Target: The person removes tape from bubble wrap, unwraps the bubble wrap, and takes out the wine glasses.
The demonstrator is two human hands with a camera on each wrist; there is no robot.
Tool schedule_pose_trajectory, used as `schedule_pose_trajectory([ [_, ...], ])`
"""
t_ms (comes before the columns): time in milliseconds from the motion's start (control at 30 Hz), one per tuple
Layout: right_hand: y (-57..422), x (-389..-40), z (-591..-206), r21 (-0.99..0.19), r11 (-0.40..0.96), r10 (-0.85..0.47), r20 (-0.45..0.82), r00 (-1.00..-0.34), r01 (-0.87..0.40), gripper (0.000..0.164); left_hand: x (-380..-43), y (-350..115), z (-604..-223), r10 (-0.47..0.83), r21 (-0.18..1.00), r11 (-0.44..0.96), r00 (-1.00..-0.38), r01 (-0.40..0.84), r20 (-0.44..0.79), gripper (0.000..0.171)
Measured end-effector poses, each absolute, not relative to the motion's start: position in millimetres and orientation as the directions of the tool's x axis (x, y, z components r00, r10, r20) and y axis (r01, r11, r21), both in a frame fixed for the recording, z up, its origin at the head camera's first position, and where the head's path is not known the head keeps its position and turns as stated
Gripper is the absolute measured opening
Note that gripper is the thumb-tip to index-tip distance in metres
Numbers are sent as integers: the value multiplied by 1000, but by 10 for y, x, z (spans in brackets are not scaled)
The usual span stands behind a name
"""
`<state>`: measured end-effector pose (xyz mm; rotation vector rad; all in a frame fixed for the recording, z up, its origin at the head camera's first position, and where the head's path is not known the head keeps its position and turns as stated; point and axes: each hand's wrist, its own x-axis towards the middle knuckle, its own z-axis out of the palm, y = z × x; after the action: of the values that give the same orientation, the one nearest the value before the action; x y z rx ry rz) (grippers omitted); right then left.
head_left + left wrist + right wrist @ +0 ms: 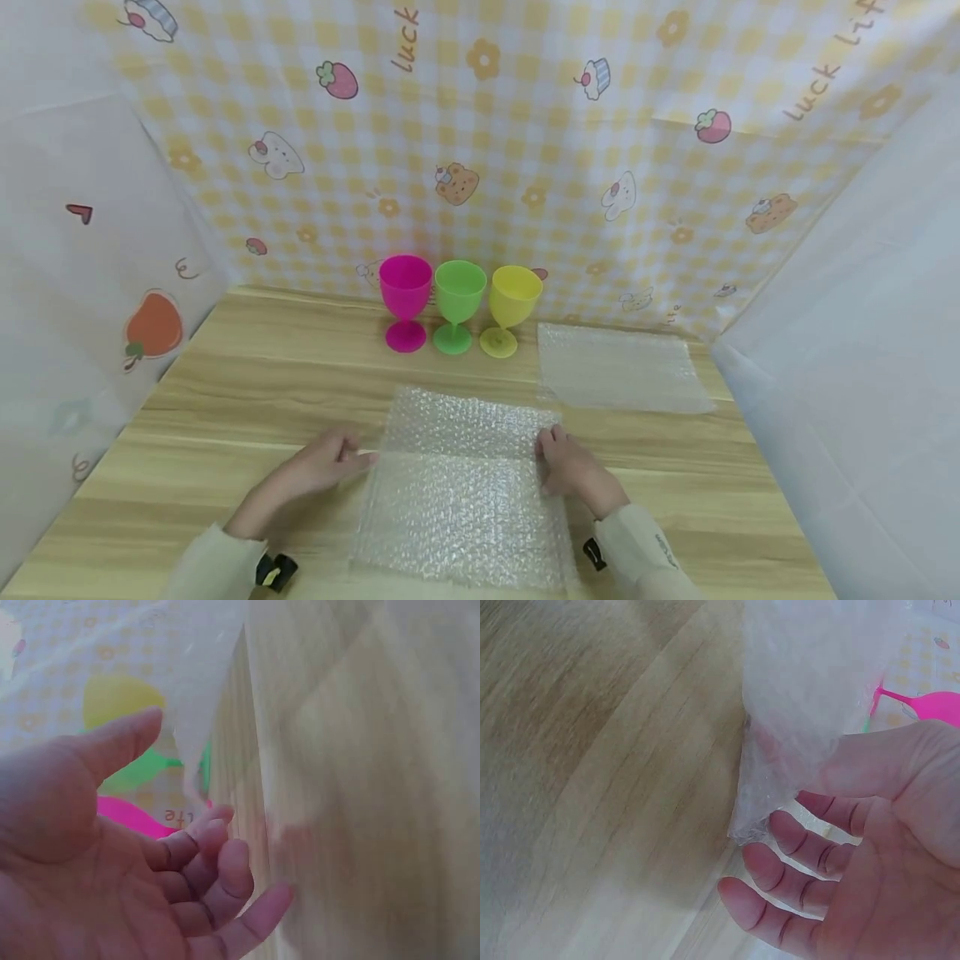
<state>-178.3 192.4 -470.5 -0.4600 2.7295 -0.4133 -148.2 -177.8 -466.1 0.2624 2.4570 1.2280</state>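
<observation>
A clear bubble wrap sheet (465, 517) lies on the table in front of me, with a crease or edge running across its upper part. My left hand (326, 461) is at its left side, thumb reaching to the edge. In the left wrist view the left thumb and fingers (234, 874) are apart and loosely bent, with nothing held between them. My right hand (577, 471) pinches the sheet's right edge. In the right wrist view the bubble wrap (795, 697) covers the thumb tip, while the other fingers (765, 866) are spread below.
Pink (406, 287), green (460, 292) and yellow (514, 296) plastic goblets stand upright in a row near the back wall. Another bubble wrap sheet (626, 371) lies flat at the back right. Patterned cloth (525, 142) hangs behind, with white cloth at both sides.
</observation>
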Motion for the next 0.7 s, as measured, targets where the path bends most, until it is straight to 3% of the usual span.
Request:
schedule_pose_trajectory([
  [267, 1965, -1786, -4730, -355, 894, -377, -268, -887, -273, 51, -1352, -1694, -4696, 411, 816, 578, -865, 5, -286, 32],
  [533, 2043, -1710, -4766, -414, 856, -408, -171, -897, -311, 47, -1435, -1572, -4758, 376, 860, 509, -899, -2, -224, 24],
  [700, 2120, -1602, -4873, -562, 810, -302, -156, -941, -167, 70, -1425, -1566, -4790, 353, 864, 503, -917, 19, -186, 22],
])
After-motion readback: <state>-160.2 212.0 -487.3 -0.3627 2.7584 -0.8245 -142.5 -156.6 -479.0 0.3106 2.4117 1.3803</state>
